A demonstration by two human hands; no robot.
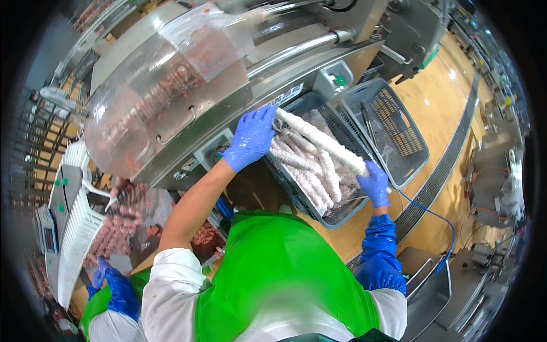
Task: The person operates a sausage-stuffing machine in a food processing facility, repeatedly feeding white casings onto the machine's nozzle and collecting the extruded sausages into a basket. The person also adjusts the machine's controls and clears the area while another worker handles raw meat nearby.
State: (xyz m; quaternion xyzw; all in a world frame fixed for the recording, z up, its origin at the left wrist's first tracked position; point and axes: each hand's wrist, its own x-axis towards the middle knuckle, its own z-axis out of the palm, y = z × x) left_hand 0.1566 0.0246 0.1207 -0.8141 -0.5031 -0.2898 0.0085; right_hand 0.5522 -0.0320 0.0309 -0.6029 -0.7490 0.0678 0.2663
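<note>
A long white ruffled stick of sausage casing (319,138) slants over a dark grey crate (329,223). At its upper left end is my left hand (250,137), in a blue glove, with the fingers closed around it. The lower right end is in my closed right hand (374,183), gloved too, with a blue sleeve over the forearm. Several more ruffled casing sticks (307,162), white and greyish, lie in the crate beneath, some under clear netting or film.
Ahead stands a steel machine (273,68) with a clear cover (154,102) over pinkish coils. A second grey crate (407,122) holds thin dark rods. A blue cable (436,214) hangs at right. At lower left, a co-worker's gloved hand (99,273) is near sausage links (117,228).
</note>
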